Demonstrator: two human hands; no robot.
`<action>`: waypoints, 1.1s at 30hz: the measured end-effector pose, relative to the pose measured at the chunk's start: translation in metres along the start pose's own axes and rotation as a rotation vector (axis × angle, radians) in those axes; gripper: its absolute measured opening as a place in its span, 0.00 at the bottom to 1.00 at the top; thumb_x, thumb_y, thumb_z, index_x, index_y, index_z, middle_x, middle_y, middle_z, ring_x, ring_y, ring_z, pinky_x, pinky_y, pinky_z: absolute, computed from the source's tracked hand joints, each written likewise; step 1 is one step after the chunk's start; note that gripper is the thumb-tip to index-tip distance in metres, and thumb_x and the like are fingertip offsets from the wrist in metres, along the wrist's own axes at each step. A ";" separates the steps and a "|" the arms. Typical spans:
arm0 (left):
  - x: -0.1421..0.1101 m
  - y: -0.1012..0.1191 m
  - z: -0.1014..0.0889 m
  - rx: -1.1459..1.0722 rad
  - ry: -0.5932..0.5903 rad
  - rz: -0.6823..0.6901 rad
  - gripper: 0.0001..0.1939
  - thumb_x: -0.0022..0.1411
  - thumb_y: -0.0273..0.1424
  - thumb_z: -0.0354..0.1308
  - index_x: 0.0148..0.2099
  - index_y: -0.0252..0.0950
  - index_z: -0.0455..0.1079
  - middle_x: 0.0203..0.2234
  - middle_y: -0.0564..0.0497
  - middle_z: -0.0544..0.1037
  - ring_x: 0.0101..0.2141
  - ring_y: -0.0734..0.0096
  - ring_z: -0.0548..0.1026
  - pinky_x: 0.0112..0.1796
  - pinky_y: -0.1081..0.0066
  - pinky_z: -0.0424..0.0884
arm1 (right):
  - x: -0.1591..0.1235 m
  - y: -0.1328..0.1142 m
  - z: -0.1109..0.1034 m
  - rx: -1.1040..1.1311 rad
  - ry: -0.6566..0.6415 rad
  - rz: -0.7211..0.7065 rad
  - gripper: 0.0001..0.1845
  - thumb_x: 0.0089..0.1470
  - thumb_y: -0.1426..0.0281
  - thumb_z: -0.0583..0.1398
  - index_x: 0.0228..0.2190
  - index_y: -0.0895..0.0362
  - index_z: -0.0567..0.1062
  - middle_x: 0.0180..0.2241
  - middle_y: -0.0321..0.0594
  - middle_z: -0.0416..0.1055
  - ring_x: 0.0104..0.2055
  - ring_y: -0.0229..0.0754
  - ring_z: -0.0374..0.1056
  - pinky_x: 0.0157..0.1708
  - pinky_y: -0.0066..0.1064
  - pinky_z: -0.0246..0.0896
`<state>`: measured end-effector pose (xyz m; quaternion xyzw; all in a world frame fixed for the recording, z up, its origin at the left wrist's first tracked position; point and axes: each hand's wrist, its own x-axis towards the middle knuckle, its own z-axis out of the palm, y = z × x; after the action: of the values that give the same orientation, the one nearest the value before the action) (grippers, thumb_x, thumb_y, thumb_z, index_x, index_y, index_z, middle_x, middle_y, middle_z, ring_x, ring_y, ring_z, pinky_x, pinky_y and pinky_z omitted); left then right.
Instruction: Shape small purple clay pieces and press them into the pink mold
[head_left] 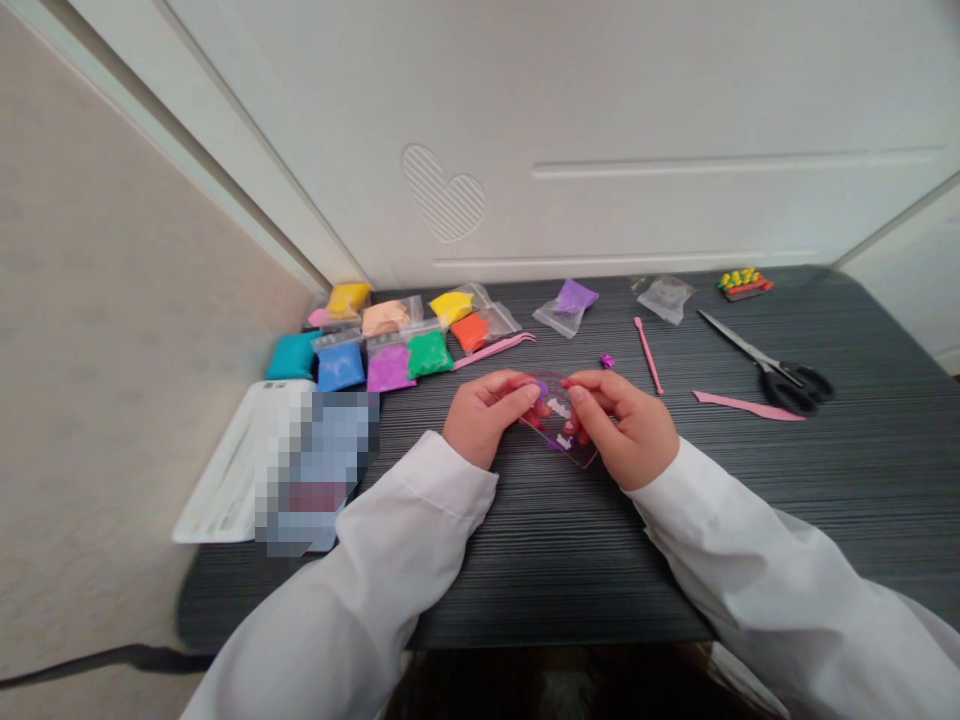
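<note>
Both hands hold a clear pinkish plastic sheet [586,452] with small white printed shapes, tilted above the dark table. My left hand [487,412] pinches its left edge between thumb and fingers. On the opposite edge, my right hand [626,425] grips with the thumb on top and fingers curled beneath. Bits of purple show at the sheet; whether they are stuck to it or lie under it I cannot tell. Just beyond the hands lies a small shiny purple piece [607,360]. A pink stick tool [649,355] rests to the right of it.
Bags of coloured clay, such as green [430,354] and blue [340,367], cluster at back left, beside pink tweezers [495,350]. A purple clay bag [574,297] lies behind. Black-handled scissors [780,372] overlap a pink knife [750,405] at right. A white tray [232,470] sits left.
</note>
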<state>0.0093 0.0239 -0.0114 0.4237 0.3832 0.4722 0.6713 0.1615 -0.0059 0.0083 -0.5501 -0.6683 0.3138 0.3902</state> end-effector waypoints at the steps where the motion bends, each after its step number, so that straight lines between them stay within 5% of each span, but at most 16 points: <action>1: 0.000 -0.001 0.000 0.040 0.009 0.009 0.07 0.47 0.31 0.59 0.29 0.33 0.67 0.18 0.54 0.73 0.20 0.77 0.69 0.24 0.74 0.64 | 0.000 -0.001 -0.001 -0.013 -0.009 0.002 0.12 0.52 0.65 0.50 0.36 0.56 0.68 0.21 0.34 0.70 0.22 0.34 0.66 0.24 0.25 0.59; 7: -0.002 -0.003 0.000 0.203 0.043 0.054 0.06 0.48 0.31 0.59 0.28 0.33 0.67 0.17 0.55 0.73 0.18 0.80 0.67 0.23 0.77 0.64 | 0.001 -0.002 -0.001 -0.001 -0.015 0.035 0.13 0.51 0.65 0.51 0.36 0.57 0.69 0.20 0.34 0.69 0.21 0.33 0.65 0.23 0.25 0.59; 17: 0.000 0.000 0.003 -0.135 -0.027 0.017 0.06 0.50 0.30 0.56 0.32 0.34 0.67 0.21 0.53 0.74 0.23 0.76 0.71 0.26 0.75 0.67 | 0.001 0.010 0.004 0.140 -0.004 0.055 0.14 0.51 0.61 0.50 0.38 0.54 0.67 0.21 0.31 0.66 0.20 0.32 0.61 0.20 0.25 0.58; 25: -0.003 -0.003 -0.001 0.048 -0.058 -0.008 0.08 0.49 0.31 0.57 0.33 0.33 0.67 0.22 0.52 0.76 0.21 0.74 0.72 0.26 0.72 0.68 | 0.004 0.005 -0.006 0.008 -0.044 0.018 0.15 0.51 0.63 0.51 0.40 0.54 0.67 0.23 0.34 0.67 0.22 0.33 0.62 0.22 0.25 0.59; 33: -0.003 0.001 -0.002 -0.029 -0.129 -0.027 0.08 0.51 0.31 0.55 0.34 0.33 0.67 0.23 0.51 0.76 0.22 0.73 0.73 0.25 0.74 0.65 | 0.005 0.000 -0.010 0.004 -0.057 0.033 0.15 0.51 0.64 0.51 0.40 0.55 0.67 0.22 0.34 0.66 0.22 0.33 0.62 0.24 0.26 0.60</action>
<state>0.0067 0.0211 -0.0108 0.4382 0.3379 0.4404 0.7070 0.1698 -0.0013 0.0138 -0.5512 -0.6694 0.3370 0.3667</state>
